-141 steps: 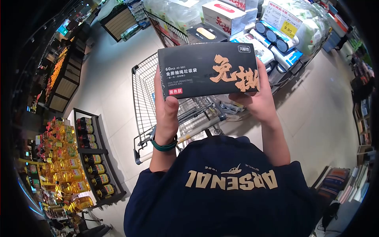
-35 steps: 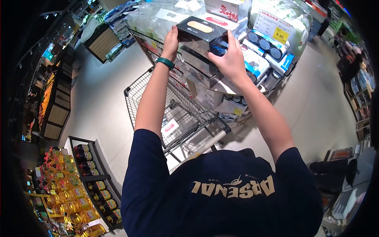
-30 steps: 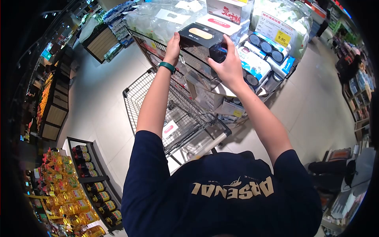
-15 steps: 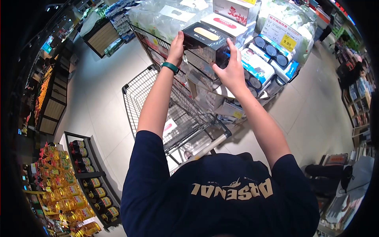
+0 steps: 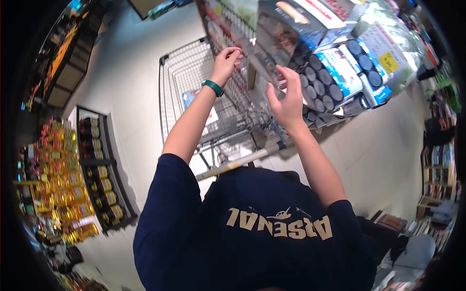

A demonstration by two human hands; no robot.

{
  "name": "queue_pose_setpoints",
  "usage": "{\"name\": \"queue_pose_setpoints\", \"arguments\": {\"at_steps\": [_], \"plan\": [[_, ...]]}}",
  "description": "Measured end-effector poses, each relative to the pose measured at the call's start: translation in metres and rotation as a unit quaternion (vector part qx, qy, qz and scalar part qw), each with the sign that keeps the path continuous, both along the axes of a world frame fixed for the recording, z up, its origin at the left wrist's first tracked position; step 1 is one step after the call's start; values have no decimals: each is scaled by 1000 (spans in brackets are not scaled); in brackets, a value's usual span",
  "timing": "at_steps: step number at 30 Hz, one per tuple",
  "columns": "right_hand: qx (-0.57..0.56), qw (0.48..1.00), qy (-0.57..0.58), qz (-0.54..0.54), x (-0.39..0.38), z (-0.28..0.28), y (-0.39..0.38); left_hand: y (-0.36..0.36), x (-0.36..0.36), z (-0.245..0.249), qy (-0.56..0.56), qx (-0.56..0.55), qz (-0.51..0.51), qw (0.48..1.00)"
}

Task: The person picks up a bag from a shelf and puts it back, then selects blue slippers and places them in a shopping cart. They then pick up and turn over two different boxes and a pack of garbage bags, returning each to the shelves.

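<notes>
My left hand (image 5: 227, 65), with a green band on the wrist, hovers over the side of a shopping cart (image 5: 167, 85); its fingers are loosely bent with nothing in them. To its right my right hand (image 5: 286, 99) has thumb and fingers apart, also holding nothing, near packs of dark-ended cans (image 5: 319, 87). A black box (image 5: 276, 19) with a pale oval label sits on the display above both hands, apart from them. In the cart lie a flat white piece with a red mark (image 5: 212, 115) and something blue (image 5: 188, 99).
Blue-and-white wrapped packs (image 5: 342, 72) and a price sign (image 5: 383, 51) stand on the display at right. The cart's handle (image 5: 238, 164) is close to my body. Oil bottles (image 5: 63, 182) and dark bottles (image 5: 104, 186) fill racks at left.
Both hands have come away from the black box and dropped lower, and the box stays on the display. The view has shifted, so the display appears higher and farther right.
</notes>
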State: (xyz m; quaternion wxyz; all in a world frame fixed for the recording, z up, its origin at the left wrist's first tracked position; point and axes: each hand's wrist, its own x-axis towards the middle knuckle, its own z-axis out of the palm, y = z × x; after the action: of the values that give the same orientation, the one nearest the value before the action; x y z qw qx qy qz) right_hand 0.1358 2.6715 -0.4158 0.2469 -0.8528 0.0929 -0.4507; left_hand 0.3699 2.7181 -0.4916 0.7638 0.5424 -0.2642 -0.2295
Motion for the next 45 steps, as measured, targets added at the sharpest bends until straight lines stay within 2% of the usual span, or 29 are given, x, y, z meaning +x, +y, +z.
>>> {"name": "queue_pose_setpoints", "arguments": {"at_steps": [2,3,5,6,8,9,11,13,14,15,16,18,19,21,22,23,25,26,27,29,31,32,35,38,41,45], "plan": [[80,986,118,82,7,-24,11,40,-6,-42,33,109,-78,990],[77,976,174,103,13,-43,10,62,-9,-60,51,118,-62,990],[49,952,264,148,27,-81,4,103,-9,-91,24,235,-86,968],[53,948,270,159,38,-96,4,123,-6,-103,19,273,-79,959],[76,905,383,171,59,-116,12,158,5,-131,39,310,-37,949],[80,900,389,180,71,-125,15,173,11,-149,37,328,-13,944],[36,846,497,191,98,-146,21,197,25,-177,39,391,-2,919],[15,826,522,212,127,-168,28,216,33,-201,-99,487,-7,868],[-19,805,556,206,143,-182,30,220,39,-211,-88,529,-31,843],[-52,781,589,199,153,-196,34,221,44,-223,-123,577,-51,806],[-49,778,593,202,161,-217,36,221,45,-234,-138,595,-62,790],[-79,730,651,191,181,-260,35,216,56,-253,-170,634,-102,747],[-79,728,653,191,193,-272,35,208,56,-251,-179,661,-108,721],[-73,690,702,160,202,-299,40,196,65,-277,-189,676,-133,700],[-52,695,700,152,208,-314,41,187,71,-298,-190,703,-161,666],[-49,686,709,153,212,-332,42,182,71,-319,-181,702,-171,667],[-42,670,732,116,224,-365,42,170,74,-357,-213,724,-134,642],[-30,649,752,108,232,-381,42,163,77,-374,-204,735,-152,628],[-25,640,760,111,235,-396,42,159,73,-390,-197,736,-162,628],[-60,661,743,87,252,-416,44,151,77,-412,-241,735,-171,611],[-79,651,750,86,265,-443,45,147,79,-435,-231,720,-154,636],[-80,651,748,101,267,-454,45,144,81,-439,-220,724,-170,632],[-71,646,752,113,265,-475,47,140,79,-448,-217,713,-136,653],[-49,676,726,117,266,-476,43,143,83,-436,-200,700,-166,665],[-38,658,741,132,267,-463,38,143,94,-411,-167,682,-202,683],[-22,671,732,118,263,-411,29,144,98,-372,-194,639,-188,720]]}}
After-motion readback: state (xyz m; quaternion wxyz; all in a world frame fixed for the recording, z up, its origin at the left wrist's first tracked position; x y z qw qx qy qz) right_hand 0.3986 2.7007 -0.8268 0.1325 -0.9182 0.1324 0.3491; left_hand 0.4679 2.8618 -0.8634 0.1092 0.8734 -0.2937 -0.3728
